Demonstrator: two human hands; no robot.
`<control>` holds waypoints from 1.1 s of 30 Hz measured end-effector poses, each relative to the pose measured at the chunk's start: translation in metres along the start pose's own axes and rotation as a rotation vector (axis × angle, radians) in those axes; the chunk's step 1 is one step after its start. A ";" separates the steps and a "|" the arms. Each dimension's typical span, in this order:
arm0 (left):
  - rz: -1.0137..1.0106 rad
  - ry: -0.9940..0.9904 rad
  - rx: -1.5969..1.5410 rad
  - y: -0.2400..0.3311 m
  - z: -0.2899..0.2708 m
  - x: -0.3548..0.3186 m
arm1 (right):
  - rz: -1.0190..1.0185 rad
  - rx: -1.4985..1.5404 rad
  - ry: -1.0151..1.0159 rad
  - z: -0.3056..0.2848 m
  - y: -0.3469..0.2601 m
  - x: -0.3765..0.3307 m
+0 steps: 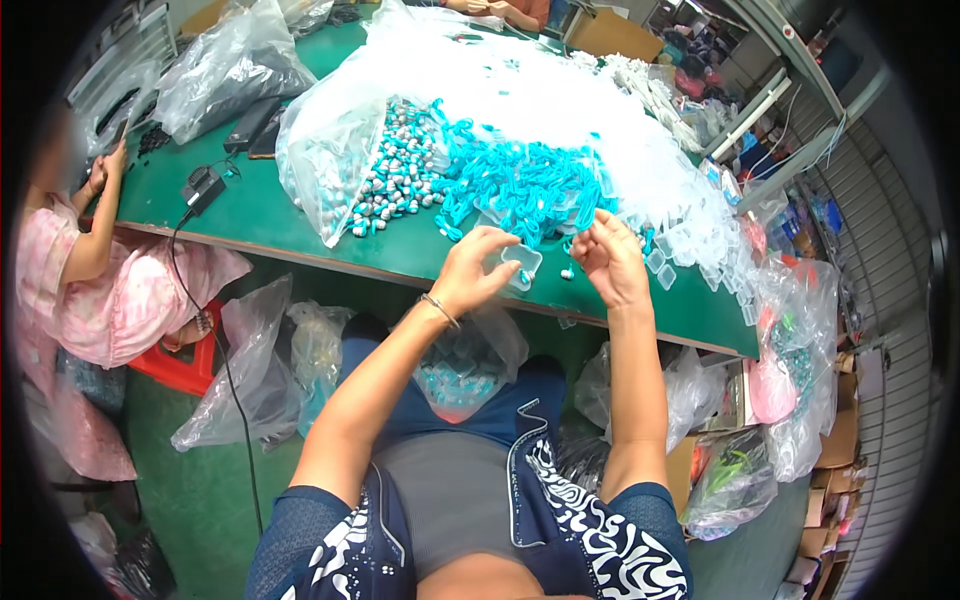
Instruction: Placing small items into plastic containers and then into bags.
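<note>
Two hands are working with a clear box and blue cords

The left hand (470,268) is curling round a small clear box (522,256), its thumb and fingers a little apart with the box between their tips. The box is sitting near the front edge of the green table (255,235). The right hand (613,262) is holding its fingertips nearly together beside the blue cords (525,190); I cannot tell if they are pinching one. Cords are lying in a tangle, so pulling one might be dragging others along. A loose hold could be letting the smooth box slip. Little blue and silver bits (400,165) are lying by a clear bag (315,165), so a bump could be sending some rolling.
</note>
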State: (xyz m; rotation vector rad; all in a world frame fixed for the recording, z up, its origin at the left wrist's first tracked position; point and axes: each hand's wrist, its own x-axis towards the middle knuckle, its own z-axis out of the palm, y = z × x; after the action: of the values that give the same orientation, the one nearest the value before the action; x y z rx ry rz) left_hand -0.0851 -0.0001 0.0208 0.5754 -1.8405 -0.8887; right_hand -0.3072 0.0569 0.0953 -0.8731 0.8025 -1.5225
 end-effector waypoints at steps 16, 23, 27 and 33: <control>-0.469 -0.104 -0.862 0.069 -0.002 -0.004 | -0.328 -0.527 -0.038 0.049 0.012 -0.055; -0.545 -0.161 -0.874 0.074 0.007 -0.015 | -0.216 -0.604 -0.057 0.032 0.012 -0.066; -0.249 0.013 -0.709 0.082 0.027 -0.023 | -0.214 -0.506 -0.006 0.033 0.022 -0.071; -0.459 -0.082 -0.820 0.075 0.013 -0.029 | -0.269 -0.515 0.015 0.028 0.033 -0.079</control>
State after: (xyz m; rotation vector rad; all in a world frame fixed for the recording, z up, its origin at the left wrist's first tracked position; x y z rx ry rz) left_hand -0.0852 0.0720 0.0601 0.4290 -1.2467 -1.8613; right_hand -0.2608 0.1312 0.0729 -1.3941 1.1513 -1.5772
